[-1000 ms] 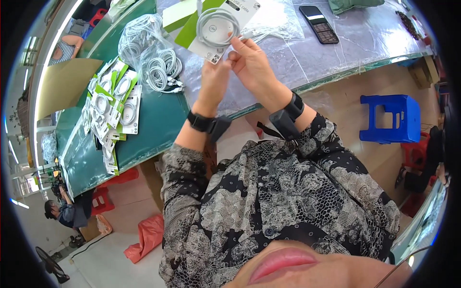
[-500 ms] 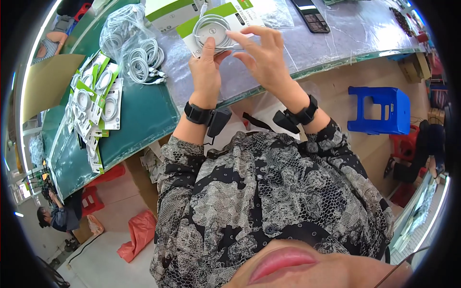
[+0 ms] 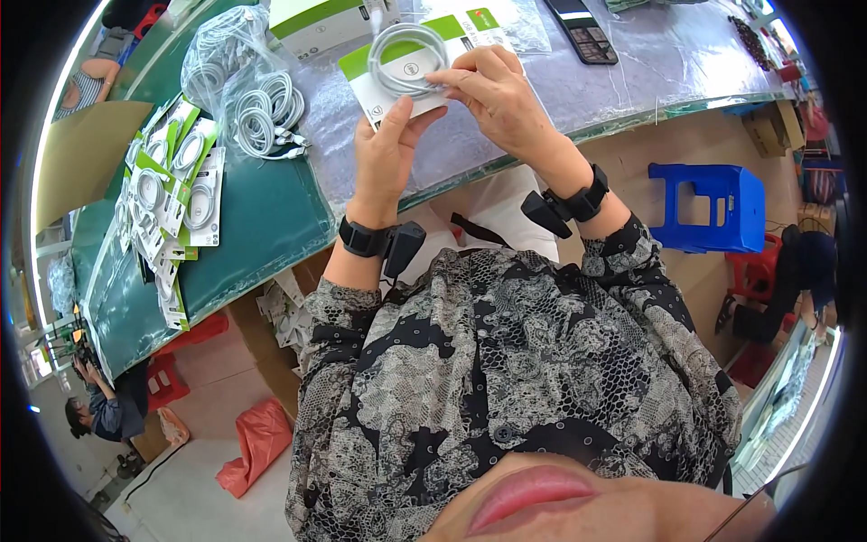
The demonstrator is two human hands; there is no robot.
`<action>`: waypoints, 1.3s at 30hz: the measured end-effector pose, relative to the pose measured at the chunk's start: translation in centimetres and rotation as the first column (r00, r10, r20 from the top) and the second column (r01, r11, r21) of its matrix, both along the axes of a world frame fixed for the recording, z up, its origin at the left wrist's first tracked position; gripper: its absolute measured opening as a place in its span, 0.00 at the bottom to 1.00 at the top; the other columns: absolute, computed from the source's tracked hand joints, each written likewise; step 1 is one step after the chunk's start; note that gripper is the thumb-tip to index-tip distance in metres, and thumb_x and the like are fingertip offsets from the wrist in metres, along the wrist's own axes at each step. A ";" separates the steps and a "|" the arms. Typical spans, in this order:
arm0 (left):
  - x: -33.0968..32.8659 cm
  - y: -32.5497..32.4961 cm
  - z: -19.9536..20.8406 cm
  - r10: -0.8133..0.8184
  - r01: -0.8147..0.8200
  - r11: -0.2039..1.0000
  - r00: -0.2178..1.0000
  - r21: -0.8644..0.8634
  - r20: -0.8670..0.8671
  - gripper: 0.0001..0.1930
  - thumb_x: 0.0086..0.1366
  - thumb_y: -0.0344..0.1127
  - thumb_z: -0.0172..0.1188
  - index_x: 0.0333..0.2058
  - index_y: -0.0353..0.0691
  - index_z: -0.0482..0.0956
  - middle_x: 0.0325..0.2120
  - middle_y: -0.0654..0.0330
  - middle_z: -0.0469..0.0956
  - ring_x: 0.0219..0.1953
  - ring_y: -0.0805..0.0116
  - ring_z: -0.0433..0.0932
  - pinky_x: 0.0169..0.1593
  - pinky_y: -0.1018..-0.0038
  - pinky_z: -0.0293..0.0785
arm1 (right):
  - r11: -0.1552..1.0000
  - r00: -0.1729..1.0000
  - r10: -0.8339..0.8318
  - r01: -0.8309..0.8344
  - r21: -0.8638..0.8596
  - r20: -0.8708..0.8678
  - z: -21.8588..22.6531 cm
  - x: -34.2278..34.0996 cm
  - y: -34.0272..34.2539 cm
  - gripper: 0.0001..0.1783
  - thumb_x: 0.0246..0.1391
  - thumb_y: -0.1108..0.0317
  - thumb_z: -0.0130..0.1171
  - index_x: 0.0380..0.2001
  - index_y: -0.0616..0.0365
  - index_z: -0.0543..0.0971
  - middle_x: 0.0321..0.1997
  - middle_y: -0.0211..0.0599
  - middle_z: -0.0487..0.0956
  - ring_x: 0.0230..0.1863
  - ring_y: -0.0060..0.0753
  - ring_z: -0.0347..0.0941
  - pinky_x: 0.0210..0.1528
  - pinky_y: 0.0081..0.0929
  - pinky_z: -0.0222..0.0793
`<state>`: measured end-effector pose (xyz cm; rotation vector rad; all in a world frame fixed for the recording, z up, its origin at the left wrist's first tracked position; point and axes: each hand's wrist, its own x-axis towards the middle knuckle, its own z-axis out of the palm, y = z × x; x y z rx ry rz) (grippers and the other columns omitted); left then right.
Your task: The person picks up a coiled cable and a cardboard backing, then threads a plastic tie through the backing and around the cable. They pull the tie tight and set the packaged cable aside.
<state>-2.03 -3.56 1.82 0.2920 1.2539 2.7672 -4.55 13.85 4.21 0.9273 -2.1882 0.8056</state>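
In front of me at the table, my left hand (image 3: 386, 158) grips the lower edge of a green-and-white packaging card (image 3: 359, 83), thumb on its face. On the card lies a coiled white cable (image 3: 376, 61), with a plug sticking up at its top. My right hand (image 3: 506, 101) pinches the lower right side of the coil with thumb and fingertips. Black straps with small dark devices sit on both my wrists. A green-and-white box (image 3: 325, 38) stands just beyond the card.
Left on the green mat lie carded cables (image 3: 167, 194) in a pile, loose cable coils (image 3: 257, 117) and a clear bag of cables (image 3: 212, 56). A phone (image 3: 589, 38) rests at the back right. A blue stool (image 3: 745, 208) stands right; a red bag (image 3: 260, 443) lies on the floor.
My right hand's fingers have closed in from spread apart to a pinch at the coil. My left thumb has slid down from the coil to the card's lower edge.
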 end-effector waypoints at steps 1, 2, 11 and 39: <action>0.0 0.0 -0.1 0.002 -0.002 1.000 1.000 0.001 0.001 0.17 0.67 0.30 0.49 0.52 0.30 0.65 0.48 0.52 0.72 0.47 0.61 0.75 0.50 0.62 0.76 | 1.000 1.000 0.014 -0.014 -0.020 0.004 0.0 0.0 -0.1 0.20 0.44 0.74 0.61 0.44 0.49 0.80 0.33 0.29 0.72 0.37 0.33 0.67 0.45 0.28 0.62; -0.1 0.0 -0.1 0.019 -0.019 1.000 1.000 -0.002 0.023 0.17 0.67 0.30 0.49 0.52 0.30 0.65 0.48 0.52 0.72 0.47 0.61 0.75 0.50 0.62 0.77 | 0.999 1.000 0.028 -0.027 -0.041 0.008 0.0 0.0 -0.1 0.20 0.44 0.75 0.61 0.45 0.49 0.80 0.32 0.30 0.72 0.37 0.34 0.67 0.44 0.28 0.62; 0.8 1.3 -0.3 0.077 -0.082 0.995 0.994 0.058 0.080 0.17 0.64 0.24 0.51 0.52 0.33 0.66 0.47 0.53 0.73 0.46 0.62 0.76 0.47 0.64 0.79 | 0.996 0.993 0.051 -0.059 0.069 0.102 1.2 0.5 0.3 0.21 0.42 0.76 0.62 0.44 0.52 0.80 0.29 0.32 0.69 0.34 0.37 0.65 0.42 0.31 0.64; 3.1 0.1 -1.1 0.344 -0.318 0.921 0.935 -0.227 0.086 0.22 0.67 0.29 0.50 0.58 0.40 0.58 0.50 0.56 0.70 0.48 0.65 0.74 0.46 0.68 0.78 | 0.991 0.988 0.085 -0.070 -0.115 0.131 -3.0 1.0 -2.5 0.13 0.44 0.72 0.58 0.37 0.47 0.80 0.37 0.31 0.70 0.44 0.36 0.64 0.50 0.34 0.59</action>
